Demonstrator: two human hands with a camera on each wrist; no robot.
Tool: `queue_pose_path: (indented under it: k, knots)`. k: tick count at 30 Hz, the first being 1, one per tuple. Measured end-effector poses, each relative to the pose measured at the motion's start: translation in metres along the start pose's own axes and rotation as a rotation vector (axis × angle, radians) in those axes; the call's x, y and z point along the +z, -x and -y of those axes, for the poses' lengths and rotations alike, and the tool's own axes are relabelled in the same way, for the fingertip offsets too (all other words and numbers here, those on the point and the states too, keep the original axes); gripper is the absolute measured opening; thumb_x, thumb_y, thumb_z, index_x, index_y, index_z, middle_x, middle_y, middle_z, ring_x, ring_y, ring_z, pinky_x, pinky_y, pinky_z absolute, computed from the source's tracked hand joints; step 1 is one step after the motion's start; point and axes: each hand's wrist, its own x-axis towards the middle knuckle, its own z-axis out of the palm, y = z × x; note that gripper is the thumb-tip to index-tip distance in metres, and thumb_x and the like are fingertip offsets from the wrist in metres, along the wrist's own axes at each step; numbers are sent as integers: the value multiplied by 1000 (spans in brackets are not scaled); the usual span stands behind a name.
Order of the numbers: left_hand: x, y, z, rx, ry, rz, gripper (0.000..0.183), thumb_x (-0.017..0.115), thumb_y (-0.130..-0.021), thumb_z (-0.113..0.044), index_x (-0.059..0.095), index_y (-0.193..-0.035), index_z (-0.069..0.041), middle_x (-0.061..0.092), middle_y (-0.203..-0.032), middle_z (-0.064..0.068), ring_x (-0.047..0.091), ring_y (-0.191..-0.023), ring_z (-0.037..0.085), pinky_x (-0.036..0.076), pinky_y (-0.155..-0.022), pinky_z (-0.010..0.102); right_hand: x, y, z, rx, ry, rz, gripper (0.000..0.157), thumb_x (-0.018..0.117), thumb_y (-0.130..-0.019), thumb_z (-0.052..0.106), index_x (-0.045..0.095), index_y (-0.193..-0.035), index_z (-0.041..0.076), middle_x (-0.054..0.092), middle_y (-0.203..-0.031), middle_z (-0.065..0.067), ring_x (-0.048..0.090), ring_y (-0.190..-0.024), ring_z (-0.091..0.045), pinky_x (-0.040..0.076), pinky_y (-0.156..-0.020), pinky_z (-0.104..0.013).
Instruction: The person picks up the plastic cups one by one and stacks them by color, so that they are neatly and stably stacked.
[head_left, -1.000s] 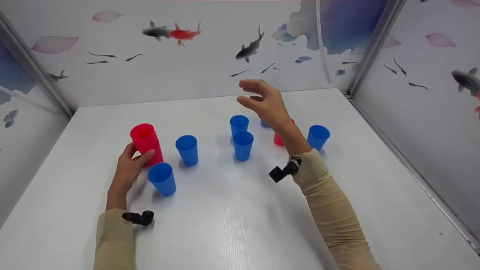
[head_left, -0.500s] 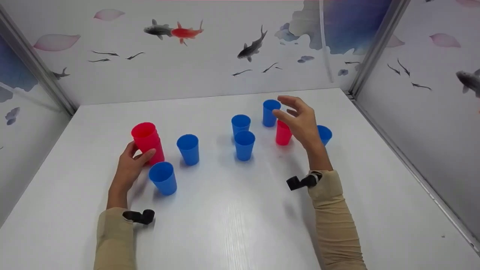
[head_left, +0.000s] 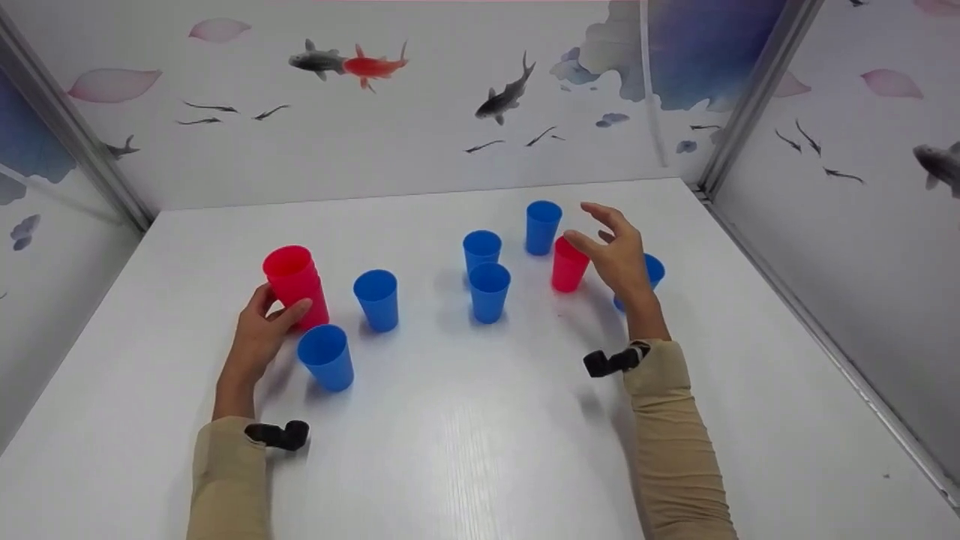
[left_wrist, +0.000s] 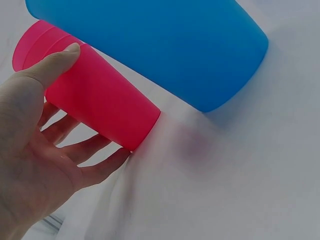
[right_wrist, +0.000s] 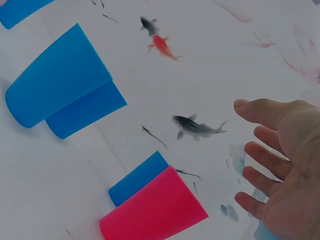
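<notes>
On the left of the head view, my left hand [head_left: 259, 334] grips a stack of red plastic cups [head_left: 291, 271] standing upright. In the left wrist view the thumb crosses the near side of the red cups [left_wrist: 102, 92], with the other fingers round the far side. A blue cup [head_left: 327, 360] stands just in front of that stack. My right hand [head_left: 621, 259] hovers with bent, spread fingers by a single red cup [head_left: 568, 266], holding nothing. The right wrist view shows a gap between those fingers [right_wrist: 265, 156] and the red cup [right_wrist: 155, 207].
One blue cup [head_left: 376, 301] stands right of the stack. Two blue cups overlap mid-table, one in front [head_left: 489, 294] and one behind [head_left: 481, 247]. Another blue cup [head_left: 542, 227] is behind the single red one. My right wrist partly covers a blue cup [head_left: 654, 270]. Printed walls enclose the white table [head_left: 450, 435].
My right hand has moved right and lower, from over the middle back of the table to beside the single red cup, uncovering the rear blue cup. My left hand keeps its grip in place.
</notes>
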Motion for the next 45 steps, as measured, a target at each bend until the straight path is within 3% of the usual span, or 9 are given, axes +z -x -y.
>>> queue_pose_path:
  k: [10,17,22,30,36,45]
  knots:
    - [0,2,-2,38,2,-10,95,70,-93,-42,9,-162,-19,22,-167,11,34,-148,39,41,-116,50,8,-7,-21,125,4,0,73,73,-92,28,37,-154,18,34,-163,-8,28,-153,-28,33,-123,-44]
    - [1,4,-1,32,1,-11,98,70,-92,-45,8,-162,-19,21,-168,10,32,-149,39,40,-117,49,13,-8,-35,217,-9,47,85,76,-90,29,27,-158,20,28,-165,-6,25,-154,-28,37,-120,-44]
    - [0,4,-2,30,8,-7,98,70,-92,-45,6,-162,-20,20,-168,9,31,-149,38,41,-116,49,18,-10,-43,273,-5,70,91,77,-89,28,21,-160,22,27,-166,-5,25,-153,-29,43,-116,-45]
    - [0,2,0,14,10,0,99,71,-91,-44,5,-163,-21,19,-168,9,30,-150,39,41,-116,50,22,-10,-50,367,6,61,92,76,-89,28,18,-160,21,28,-164,-10,27,-151,-32,43,-116,-44]
    - [1,2,0,13,-6,-4,98,70,-92,-44,7,-162,-20,20,-168,10,31,-150,39,41,-116,50,23,-10,-52,394,-26,50,91,77,-89,29,20,-158,15,32,-161,-11,30,-149,-30,43,-116,-42]
    - [1,3,-2,15,-5,-10,98,70,-92,-43,7,-162,-20,20,-168,10,31,-150,39,41,-116,49,26,-11,-40,366,-20,39,89,80,-86,30,25,-156,18,36,-159,-9,32,-148,-29,47,-113,-41]
